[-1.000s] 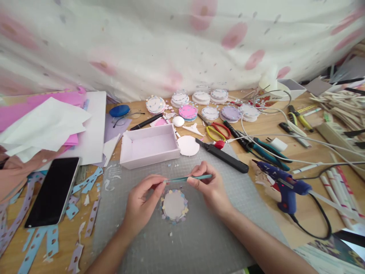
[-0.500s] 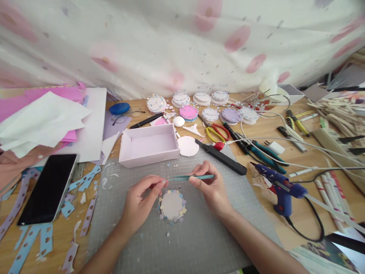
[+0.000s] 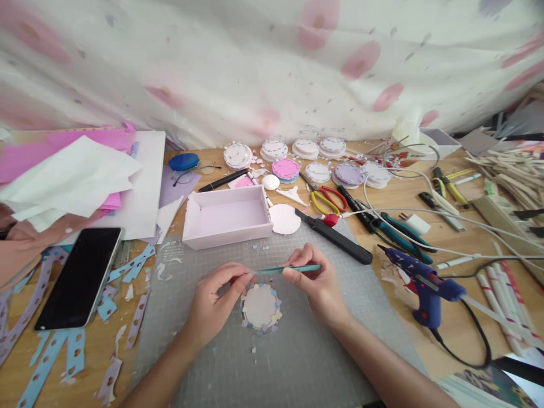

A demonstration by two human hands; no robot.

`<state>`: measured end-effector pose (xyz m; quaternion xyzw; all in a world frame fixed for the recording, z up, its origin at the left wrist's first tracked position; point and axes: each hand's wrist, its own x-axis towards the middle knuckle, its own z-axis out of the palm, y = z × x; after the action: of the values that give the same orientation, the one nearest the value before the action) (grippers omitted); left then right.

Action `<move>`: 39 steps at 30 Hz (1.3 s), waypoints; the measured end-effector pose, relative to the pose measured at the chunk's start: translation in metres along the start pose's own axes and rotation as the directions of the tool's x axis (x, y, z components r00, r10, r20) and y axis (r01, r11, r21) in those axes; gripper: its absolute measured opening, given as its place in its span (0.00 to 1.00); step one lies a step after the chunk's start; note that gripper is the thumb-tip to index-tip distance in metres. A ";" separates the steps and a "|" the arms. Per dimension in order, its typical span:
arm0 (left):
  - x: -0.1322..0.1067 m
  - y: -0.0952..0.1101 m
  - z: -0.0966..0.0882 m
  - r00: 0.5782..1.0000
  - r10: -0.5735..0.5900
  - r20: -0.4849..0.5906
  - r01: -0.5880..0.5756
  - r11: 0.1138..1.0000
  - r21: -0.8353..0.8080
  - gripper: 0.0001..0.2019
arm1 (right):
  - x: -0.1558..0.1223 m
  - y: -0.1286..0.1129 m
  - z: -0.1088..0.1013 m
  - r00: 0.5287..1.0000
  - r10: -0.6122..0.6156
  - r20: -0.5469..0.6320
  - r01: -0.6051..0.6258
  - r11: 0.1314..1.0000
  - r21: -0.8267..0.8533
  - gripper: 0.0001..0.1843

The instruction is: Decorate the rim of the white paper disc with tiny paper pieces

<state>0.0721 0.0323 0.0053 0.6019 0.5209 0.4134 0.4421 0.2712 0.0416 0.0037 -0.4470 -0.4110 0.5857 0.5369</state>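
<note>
A pale round disc (image 3: 260, 306) with small coloured hearts around its rim lies on the grey cutting mat (image 3: 272, 362). My right hand (image 3: 317, 279) is closed on teal tweezers (image 3: 285, 270), held level just above the disc. My left hand (image 3: 215, 300) sits at the disc's left edge, thumb and forefinger pinched together at the tweezers' tip. Whatever sits between those fingers is too small to name.
A shallow lilac box (image 3: 227, 217) stands behind the mat. A black phone (image 3: 79, 276) lies at the left among paper scraps. A blue glue gun (image 3: 425, 279), a black knife (image 3: 335, 237), scissors (image 3: 325, 199), pliers and cables lie at the right. Finished discs (image 3: 285, 168) line the back.
Both hands keep the same pose over the disc. The view has shifted slightly; the tweezers' tip stays at my left fingertips.
</note>
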 end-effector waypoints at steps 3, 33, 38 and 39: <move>-0.001 0.000 0.000 1.000 0.006 -0.006 -0.006 1.000 0.000 0.06 | 0.000 0.000 0.000 1.000 -0.006 0.002 0.006 1.000 -0.006 0.16; 0.001 0.014 -0.002 0.991 0.135 0.008 -0.135 0.990 -0.031 0.14 | -0.013 -0.014 0.016 0.621 -0.664 0.415 0.745 0.335 -0.577 0.10; -0.001 0.004 -0.002 0.998 -0.029 -0.061 0.019 0.988 -0.156 0.18 | -0.011 -0.013 0.037 0.515 -0.541 0.665 0.828 0.113 -0.550 0.14; -0.001 0.000 -0.002 0.995 -0.065 -0.071 0.051 0.982 -0.182 0.18 | -0.011 -0.014 0.042 0.495 -0.528 0.690 0.832 0.062 -0.551 0.14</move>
<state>0.0705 0.0312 0.0058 0.5278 0.5152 0.4686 0.4863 0.2342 0.0323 0.0291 -0.2945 -0.8768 0.0281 0.3791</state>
